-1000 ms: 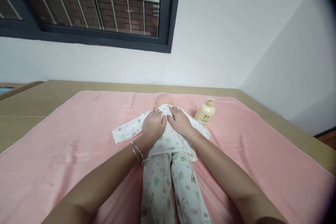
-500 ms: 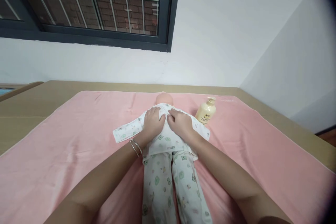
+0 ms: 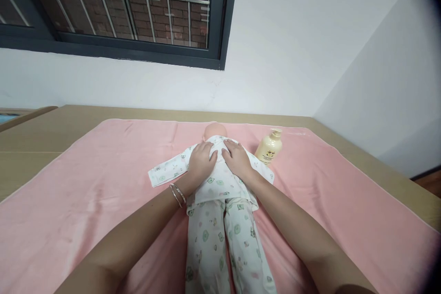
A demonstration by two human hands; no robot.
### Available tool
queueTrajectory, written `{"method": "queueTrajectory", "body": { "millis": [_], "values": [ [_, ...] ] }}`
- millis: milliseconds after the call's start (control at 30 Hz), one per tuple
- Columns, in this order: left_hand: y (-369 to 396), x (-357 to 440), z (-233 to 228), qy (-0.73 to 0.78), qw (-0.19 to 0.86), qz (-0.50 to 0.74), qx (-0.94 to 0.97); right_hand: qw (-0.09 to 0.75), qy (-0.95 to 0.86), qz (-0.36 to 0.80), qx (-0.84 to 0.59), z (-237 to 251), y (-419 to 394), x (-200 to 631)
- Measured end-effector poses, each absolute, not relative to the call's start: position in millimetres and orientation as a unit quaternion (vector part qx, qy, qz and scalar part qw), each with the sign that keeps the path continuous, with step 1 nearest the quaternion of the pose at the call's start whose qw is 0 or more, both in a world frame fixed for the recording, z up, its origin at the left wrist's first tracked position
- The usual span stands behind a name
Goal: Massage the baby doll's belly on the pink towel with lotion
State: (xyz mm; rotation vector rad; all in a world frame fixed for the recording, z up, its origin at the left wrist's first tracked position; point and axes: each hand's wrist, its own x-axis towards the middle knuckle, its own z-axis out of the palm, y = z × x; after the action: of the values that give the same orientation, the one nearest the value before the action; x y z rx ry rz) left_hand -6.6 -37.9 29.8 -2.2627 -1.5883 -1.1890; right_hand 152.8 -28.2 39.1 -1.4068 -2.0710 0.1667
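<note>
A baby doll (image 3: 215,129) lies stretched out on a pink sheet, its bald head at the far end. It wears a white printed long-sleeved top (image 3: 220,181) and matching trousers (image 3: 206,243). My left hand (image 3: 201,160) rests flat on the left of the upper part of the top, fingers extended. On the other side, my right hand (image 3: 238,160) lies flat too, its fingers pointing toward the doll's head. A gap of cloth shows between the two thumbs. Two bangles (image 3: 178,195) circle my left wrist. The doll's face is not visible.
A cream pump bottle (image 3: 269,147) leans on the pink sheet (image 3: 113,161), close to the doll's right-hand sleeve. The sheet covers a wooden surface (image 3: 41,142) that meets a white wall (image 3: 275,55). A dark-framed window (image 3: 138,48) with bars is above.
My right hand's fingers have shifted slightly and spread a little more on the top. My left hand stays almost where it was.
</note>
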Motion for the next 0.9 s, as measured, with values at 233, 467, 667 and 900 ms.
{"method": "queueTrajectory", "body": {
  "millis": [233,467,667,900],
  "values": [
    [-52.8,-0.1,38.2,-0.536,0.141,-0.354,-0.753,0.299,-0.812,0.031,-0.500,42.7,-28.7,152.3],
    [-47.0,-3.3,35.4,-0.591,0.110,-0.323,-0.731,0.286,-0.799,-0.002,-0.529,53.0,-57.7,136.6],
    [-42.7,-6.2,34.6,-0.574,0.106,-0.282,-0.761,0.281,-0.797,-0.013,-0.534,52.1,-68.8,131.0],
    [-52.5,0.2,39.2,-0.516,0.181,-0.301,-0.781,0.292,-0.802,0.052,-0.518,50.4,-38.8,144.1]
  ]
}}
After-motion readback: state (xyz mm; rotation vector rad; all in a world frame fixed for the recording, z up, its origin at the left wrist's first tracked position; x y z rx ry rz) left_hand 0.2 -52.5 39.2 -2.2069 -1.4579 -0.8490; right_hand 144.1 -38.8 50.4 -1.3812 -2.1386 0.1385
